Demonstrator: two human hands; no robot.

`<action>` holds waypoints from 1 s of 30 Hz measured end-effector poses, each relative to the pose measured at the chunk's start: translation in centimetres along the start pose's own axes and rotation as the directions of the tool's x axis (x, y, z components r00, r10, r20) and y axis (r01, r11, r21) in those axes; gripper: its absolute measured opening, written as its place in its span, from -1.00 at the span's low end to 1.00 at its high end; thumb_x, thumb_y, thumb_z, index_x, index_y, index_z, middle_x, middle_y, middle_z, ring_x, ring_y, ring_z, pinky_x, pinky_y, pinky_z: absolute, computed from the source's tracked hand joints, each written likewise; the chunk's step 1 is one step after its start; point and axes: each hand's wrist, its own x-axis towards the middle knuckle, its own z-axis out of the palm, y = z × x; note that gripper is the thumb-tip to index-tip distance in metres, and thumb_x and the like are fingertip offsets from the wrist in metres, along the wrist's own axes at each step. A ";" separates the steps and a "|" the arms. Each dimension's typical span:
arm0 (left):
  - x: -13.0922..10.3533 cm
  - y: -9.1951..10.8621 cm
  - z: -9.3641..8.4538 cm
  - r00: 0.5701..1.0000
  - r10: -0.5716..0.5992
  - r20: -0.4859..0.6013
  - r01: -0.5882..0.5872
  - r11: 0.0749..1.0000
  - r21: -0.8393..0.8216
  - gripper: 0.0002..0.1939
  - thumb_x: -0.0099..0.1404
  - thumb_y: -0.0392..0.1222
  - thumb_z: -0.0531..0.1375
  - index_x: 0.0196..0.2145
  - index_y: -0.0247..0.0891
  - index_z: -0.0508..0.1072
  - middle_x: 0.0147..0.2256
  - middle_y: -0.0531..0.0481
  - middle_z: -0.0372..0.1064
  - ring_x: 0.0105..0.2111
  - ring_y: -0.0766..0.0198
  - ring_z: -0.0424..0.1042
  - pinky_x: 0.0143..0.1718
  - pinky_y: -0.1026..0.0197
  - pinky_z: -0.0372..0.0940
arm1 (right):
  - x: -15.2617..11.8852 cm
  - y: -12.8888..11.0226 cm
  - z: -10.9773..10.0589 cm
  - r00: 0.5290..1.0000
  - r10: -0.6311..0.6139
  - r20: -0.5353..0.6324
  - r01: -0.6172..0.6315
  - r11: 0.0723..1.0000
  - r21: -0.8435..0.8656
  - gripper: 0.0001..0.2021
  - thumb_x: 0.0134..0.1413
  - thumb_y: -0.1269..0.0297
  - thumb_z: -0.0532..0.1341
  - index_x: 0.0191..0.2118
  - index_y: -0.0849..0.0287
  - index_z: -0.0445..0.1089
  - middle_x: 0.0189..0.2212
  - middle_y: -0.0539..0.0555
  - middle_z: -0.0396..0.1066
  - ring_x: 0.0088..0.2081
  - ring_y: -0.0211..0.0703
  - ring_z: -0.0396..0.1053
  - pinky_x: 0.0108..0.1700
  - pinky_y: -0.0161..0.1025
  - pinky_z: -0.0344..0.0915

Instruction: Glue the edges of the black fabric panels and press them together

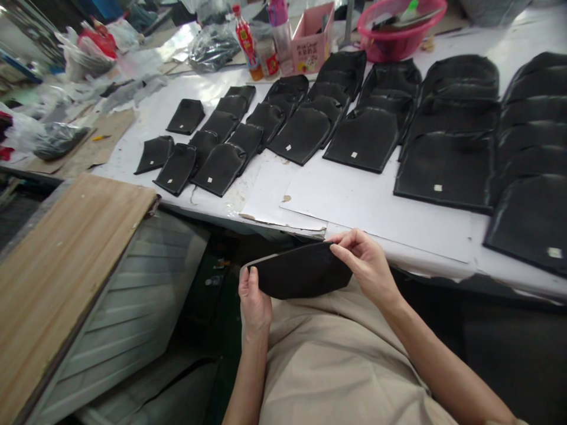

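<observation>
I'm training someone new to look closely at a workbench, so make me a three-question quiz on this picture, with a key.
1. True or false: the left hand and the right hand both hold the same black piece.
2. Which of these is farther right in the picture than the pink box? A) the red-capped bottle; B) the pink basin; C) the yellow tool.
3. Fill in the blank: the small stickers on the front row of other black pieces, laid out on the table, are ____ in colour.

Key: 1. True. 2. B. 3. White.
</observation>
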 end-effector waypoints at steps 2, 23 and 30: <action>0.1 -0.1 -0.2 1.000 0.024 0.006 -0.024 0.999 0.025 -0.67 0.22 0.08 0.37 -0.27 -0.20 0.44 -0.25 0.06 0.46 -0.22 0.32 0.47 -0.08 0.24 0.37 | -0.1 -0.2 0.1 0.999 -0.039 0.014 0.040 0.999 -0.028 -0.77 0.16 0.22 0.39 -0.41 0.12 0.35 -0.23 0.07 0.53 -0.17 -0.15 0.47 -0.13 -0.24 0.34; -0.3 7.0 8.1 0.485 0.178 0.856 -0.720 0.637 0.275 -0.67 0.44 -0.06 0.21 -0.45 -0.26 0.43 -0.50 0.09 0.26 -0.48 0.37 0.27 -0.42 0.29 0.18 | 0.1 -1.2 0.8 0.951 -0.223 0.213 0.276 0.923 -0.269 -0.82 0.21 0.36 0.34 -0.36 0.09 0.33 -0.21 0.04 0.52 -0.13 -0.13 0.46 -0.06 -0.19 0.34; -1.2 6.6 7.8 0.642 0.103 0.760 -0.530 0.776 0.342 -0.72 0.40 -0.07 0.25 -0.42 -0.27 0.47 -0.49 0.10 0.26 -0.48 0.38 0.23 -0.43 0.30 0.13 | 0.0 -0.5 0.2 0.981 -0.118 0.153 0.152 0.960 -0.234 -0.80 0.12 0.22 0.41 -0.31 0.09 0.37 -0.27 0.03 0.49 -0.17 -0.10 0.45 -0.09 -0.19 0.36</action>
